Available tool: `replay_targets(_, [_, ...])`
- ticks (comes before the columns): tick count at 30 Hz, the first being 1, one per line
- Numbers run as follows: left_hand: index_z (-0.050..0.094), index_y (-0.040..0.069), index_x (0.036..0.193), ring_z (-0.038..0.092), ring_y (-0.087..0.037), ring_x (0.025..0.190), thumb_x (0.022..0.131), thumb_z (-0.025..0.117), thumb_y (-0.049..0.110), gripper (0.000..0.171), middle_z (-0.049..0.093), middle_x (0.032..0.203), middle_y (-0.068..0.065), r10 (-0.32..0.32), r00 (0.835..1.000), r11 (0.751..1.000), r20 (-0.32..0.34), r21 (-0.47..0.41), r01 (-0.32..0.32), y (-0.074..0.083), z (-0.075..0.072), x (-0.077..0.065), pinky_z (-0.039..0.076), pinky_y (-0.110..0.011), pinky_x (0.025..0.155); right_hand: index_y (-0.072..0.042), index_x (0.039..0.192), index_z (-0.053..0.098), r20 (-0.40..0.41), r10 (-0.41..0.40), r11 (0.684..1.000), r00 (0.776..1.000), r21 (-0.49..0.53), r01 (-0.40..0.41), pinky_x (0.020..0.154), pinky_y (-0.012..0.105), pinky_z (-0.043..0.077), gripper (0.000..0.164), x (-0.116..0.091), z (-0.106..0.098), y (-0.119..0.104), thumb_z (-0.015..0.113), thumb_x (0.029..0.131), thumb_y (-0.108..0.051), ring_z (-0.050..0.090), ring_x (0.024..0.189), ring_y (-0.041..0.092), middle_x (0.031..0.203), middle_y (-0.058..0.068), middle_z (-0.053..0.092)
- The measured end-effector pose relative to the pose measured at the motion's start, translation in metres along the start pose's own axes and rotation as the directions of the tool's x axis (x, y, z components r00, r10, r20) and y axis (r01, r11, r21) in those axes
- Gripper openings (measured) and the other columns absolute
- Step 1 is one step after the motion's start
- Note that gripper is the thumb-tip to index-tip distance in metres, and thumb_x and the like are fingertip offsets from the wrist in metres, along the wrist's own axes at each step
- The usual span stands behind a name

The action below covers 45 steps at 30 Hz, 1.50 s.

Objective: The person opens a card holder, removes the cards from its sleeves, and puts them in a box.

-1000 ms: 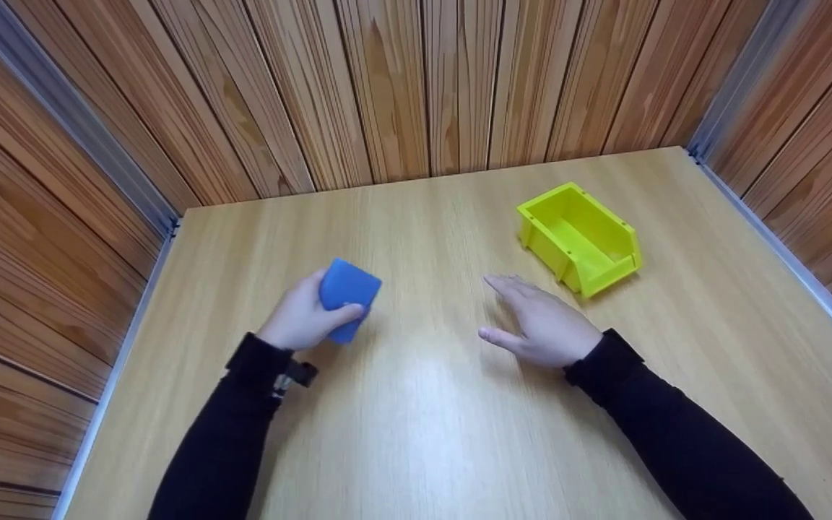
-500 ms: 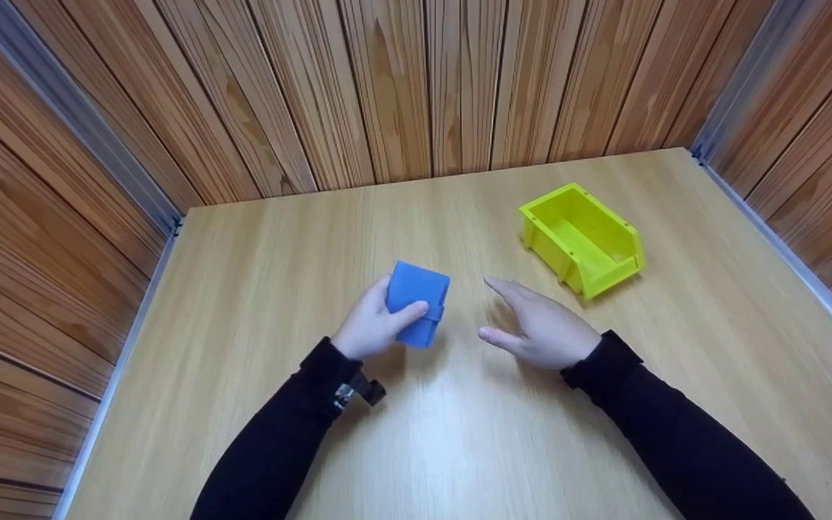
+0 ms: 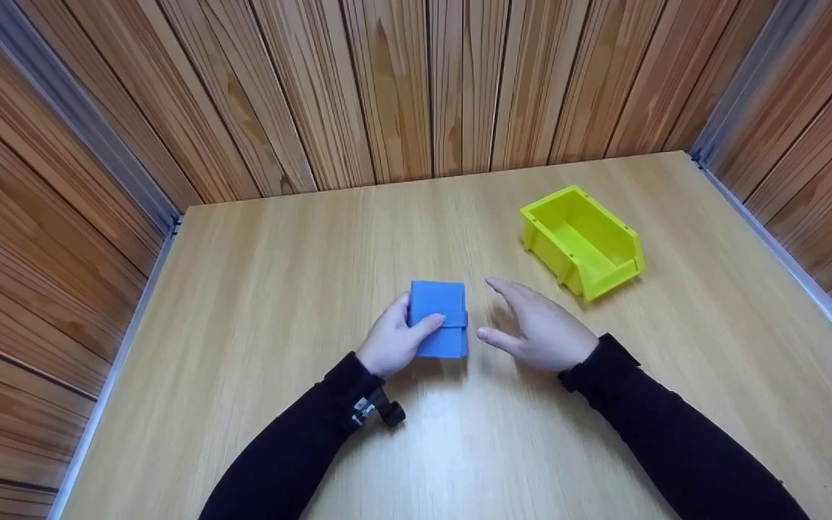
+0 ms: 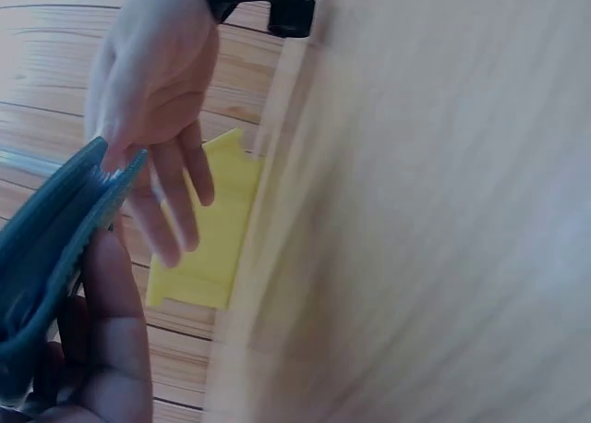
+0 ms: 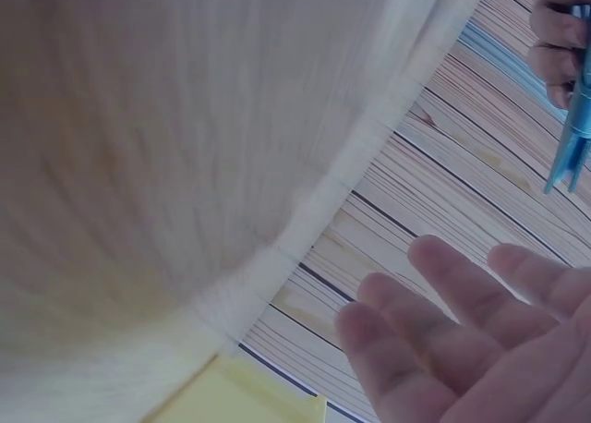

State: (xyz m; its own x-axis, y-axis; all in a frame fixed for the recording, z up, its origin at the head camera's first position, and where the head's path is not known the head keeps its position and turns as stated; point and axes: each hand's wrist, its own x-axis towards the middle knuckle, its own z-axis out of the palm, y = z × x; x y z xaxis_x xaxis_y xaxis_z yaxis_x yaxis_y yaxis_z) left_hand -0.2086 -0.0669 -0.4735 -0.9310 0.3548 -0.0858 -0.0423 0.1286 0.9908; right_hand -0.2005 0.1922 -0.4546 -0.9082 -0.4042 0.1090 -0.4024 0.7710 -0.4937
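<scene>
Left hand (image 3: 393, 341): I am gripping one blue case (image 3: 439, 298). Right hand (image 3: 546, 326): I am holding it wide, near the case. Bin (image 3: 549, 254): one, yellow, standing beyond.

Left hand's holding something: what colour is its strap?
The strap is blue, clearest in the head view.

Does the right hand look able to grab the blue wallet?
Probably yes: the right hand is open and empty beside the blue wallet, with nothing seen between them; the left hand holds its other side.
</scene>
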Motion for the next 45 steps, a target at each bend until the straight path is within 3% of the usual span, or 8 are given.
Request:
replay_targets(3, [0.036,0.006,0.145,0.059,-0.028,0.12,0.097,0.062,0.031,0.061,0.054,0.138,-0.015,-0.023,1.0,1.0,0.009,-0.011,0.023,-0.003,0.002,0.0,0.054,-0.043,0.097,-0.015,0.152,0.035,-0.04,0.0,1.0,0.999,0.027,0.002,0.11,0.052,0.042,0.089,0.0,-0.002,-0.003,0.051,0.087,-0.073,0.048,0.134,0.028,0.148,0.011,0.048])
replay_targets(7, [0.036,0.007,0.146,0.06,-0.027,0.119,0.097,0.063,0.032,0.061,0.054,0.138,-0.014,-0.032,0.999,0.999,0.01,-0.016,0.033,-0.006,0.004,-0.001,0.055,-0.042,0.096,-0.009,0.144,0.046,-0.158,-0.064,0.993,0.985,0.086,0.078,0.095,0.051,0.053,0.078,0.0,-0.006,-0.009,0.058,0.089,-0.063,0.059,0.116,0.03,0.132,0.012,0.058])
replay_targets(13, [0.039,0.002,0.142,0.063,-0.029,0.113,0.097,0.06,0.021,0.053,0.058,0.132,-0.017,-0.007,1.0,0.998,0.015,-0.057,0.008,-0.01,0.008,0.001,0.056,-0.042,0.092,-0.003,0.128,0.058,-0.323,-0.266,0.956,0.908,0.033,0.291,0.073,0.035,0.059,0.056,-0.002,-0.004,-0.021,0.074,0.087,-0.038,0.061,0.089,0.019,0.11,0.007,0.061])
replay_targets(19, [0.041,0.0,0.141,0.063,-0.029,0.114,0.091,0.053,0.012,0.053,0.059,0.132,-0.018,0.016,1.0,0.997,0.016,-0.08,-0.014,-0.01,0.011,0.0,0.056,-0.042,0.091,-0.002,0.124,0.062,-0.325,-0.417,0.909,0.849,-0.127,0.398,0.077,0.031,0.058,0.053,-0.003,0.006,-0.033,0.078,0.084,-0.034,0.061,0.09,0.017,0.111,0.008,0.062])
replay_targets(23, [0.038,-0.001,0.144,0.059,-0.028,0.121,0.092,0.049,0.01,0.054,0.056,0.138,-0.018,0.028,0.999,0.993,0.028,-0.118,-0.025,-0.009,0.012,-0.003,0.052,-0.043,0.099,-0.004,0.122,0.065,-0.315,-0.435,0.9,0.844,-0.181,0.397,0.085,0.037,0.057,0.051,-0.002,0.015,-0.035,0.079,0.083,-0.034,0.061,0.097,0.023,0.11,0.009,0.062])
replay_targets(29, [0.034,-0.001,0.147,0.049,-0.025,0.133,0.094,0.045,0.01,0.055,0.05,0.145,-0.015,0.021,0.999,0.987,0.041,-0.157,-0.015,-0.01,0.013,-0.005,0.042,-0.042,0.111,-0.007,0.121,0.069,-0.29,-0.433,0.899,0.853,-0.2,0.389,0.077,0.032,0.057,0.049,-0.003,0.022,-0.038,0.078,0.083,-0.037,0.058,0.088,0.019,0.105,0.007,0.06])
replay_targets(36, [0.044,-0.003,0.137,0.058,-0.023,0.121,0.095,0.043,0.007,0.043,0.057,0.135,-0.016,0.026,0.998,0.985,0.049,-0.172,-0.017,-0.009,0.014,-0.005,0.051,-0.039,0.101,-0.008,0.117,0.072,-0.287,-0.439,0.896,0.851,-0.209,0.392,0.068,0.027,0.055,0.043,-0.002,0.025,-0.038,0.078,0.085,-0.036,0.055,0.08,0.014,0.098,0.005,0.059])
replay_targets(45, [0.042,-0.007,0.136,0.063,-0.028,0.112,0.097,0.043,0.004,0.04,0.059,0.13,-0.021,0.06,0.995,0.988,0.08,-0.144,-0.048,-0.01,0.015,-0.004,0.056,-0.041,0.093,-0.01,0.098,0.075,-0.296,-0.43,0.903,0.853,-0.133,0.409,0.066,0.029,0.052,0.022,0.0,0.027,-0.038,0.08,0.084,-0.026,0.055,0.077,0.014,0.091,0.002,0.06])
